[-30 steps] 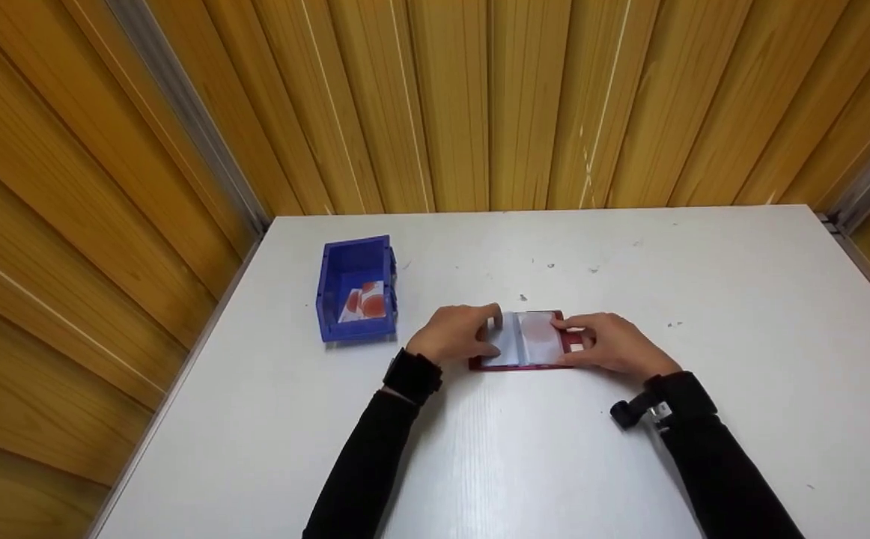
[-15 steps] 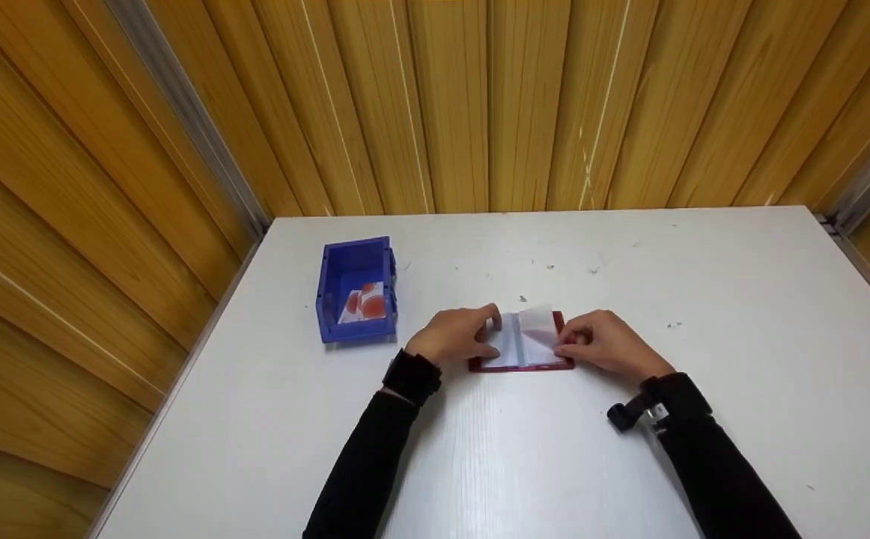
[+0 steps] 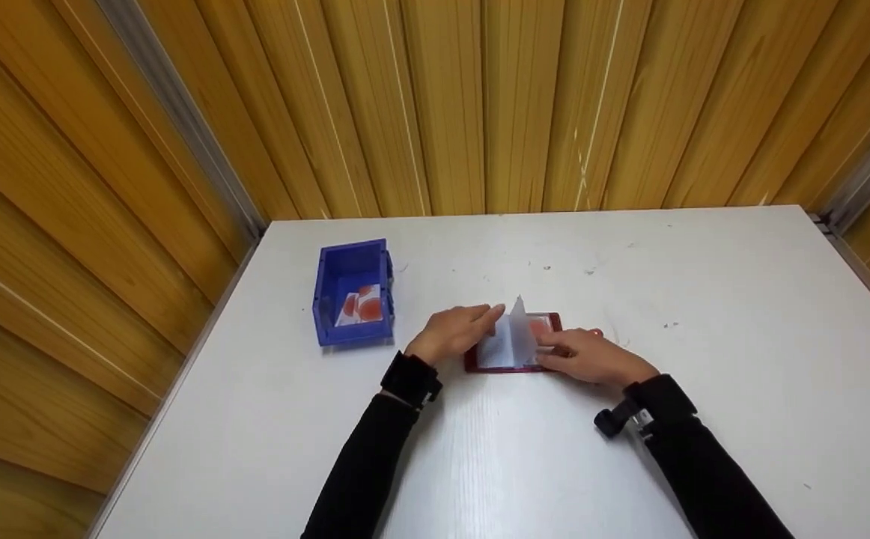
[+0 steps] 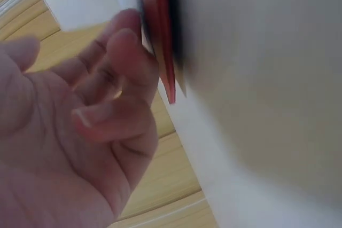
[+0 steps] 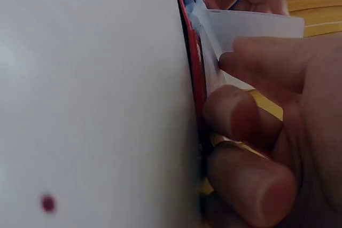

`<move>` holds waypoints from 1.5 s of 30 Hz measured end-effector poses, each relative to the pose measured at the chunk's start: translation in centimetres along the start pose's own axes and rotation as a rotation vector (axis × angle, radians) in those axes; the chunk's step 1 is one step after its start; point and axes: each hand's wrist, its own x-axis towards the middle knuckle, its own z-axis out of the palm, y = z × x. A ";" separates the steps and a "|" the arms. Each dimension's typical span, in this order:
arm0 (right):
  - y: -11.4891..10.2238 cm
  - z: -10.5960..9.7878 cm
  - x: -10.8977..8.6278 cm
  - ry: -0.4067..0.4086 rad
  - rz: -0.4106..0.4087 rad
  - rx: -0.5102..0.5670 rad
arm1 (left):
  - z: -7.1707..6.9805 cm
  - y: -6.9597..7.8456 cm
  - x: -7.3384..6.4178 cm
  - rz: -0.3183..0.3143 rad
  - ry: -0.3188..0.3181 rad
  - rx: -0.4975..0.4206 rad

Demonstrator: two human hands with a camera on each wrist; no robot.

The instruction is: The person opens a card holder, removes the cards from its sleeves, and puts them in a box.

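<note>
An opened red card holder [image 3: 470, 362] with plastic sleeves lies on the white table in the head view. One translucent sleeve page [image 3: 522, 337] stands nearly upright at its middle. To the right of that page, a card with red print [image 3: 539, 324] shows. My left hand [image 3: 456, 335] rests at the holder's left side, fingers extended over the left page; its fingertips meet the red cover [image 4: 164, 41] in the left wrist view. My right hand [image 3: 588, 356] lies over the right side, fingertips beside the raised page [image 5: 256, 25], fingers loosely bent.
A blue plastic bin [image 3: 353, 258] stands left of the holder, with a few red-and-white cards [image 3: 364, 307] inside. Yellow wood-look panels [image 3: 442, 112] rise behind the white table [image 3: 704, 284] and along its left side.
The right hand has moved left across the holder. A sleeve page has risen from lying flat to nearly upright, uncovering a red-printed card. The left hand's fingers have straightened a little.
</note>
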 end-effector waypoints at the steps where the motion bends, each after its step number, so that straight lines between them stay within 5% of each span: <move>1: -0.1 0.1 0.0 0.009 -0.021 -0.043 | 0.1 0.1 0.0 -0.015 0.006 -0.012; 6: -0.5 0.1 0.0 0.009 -0.041 -0.064 | 0.4 0.6 0.1 -0.026 0.005 0.007; 11: 0.0 0.0 0.1 0.052 -0.017 -0.081 | 0.3 0.5 0.2 -0.006 0.010 0.125; 19: 1.4 -0.4 -0.1 0.136 0.073 -0.079 | 0.1 -0.3 0.0 -0.078 -0.006 0.173; 27: 1.8 -0.8 -0.1 0.137 0.137 0.013 | 0.2 -0.5 0.1 -0.091 0.044 0.218; 37: 1.8 -1.2 -0.1 0.134 0.187 0.041 | -0.2 -0.1 0.2 -0.196 0.126 0.203; 41: 1.8 -1.1 -0.1 0.130 0.180 0.035 | 0.3 0.3 0.3 -0.089 0.188 0.173; 45: 1.8 -1.1 0.0 0.129 0.163 0.023 | 1.4 1.0 0.7 0.071 0.153 0.115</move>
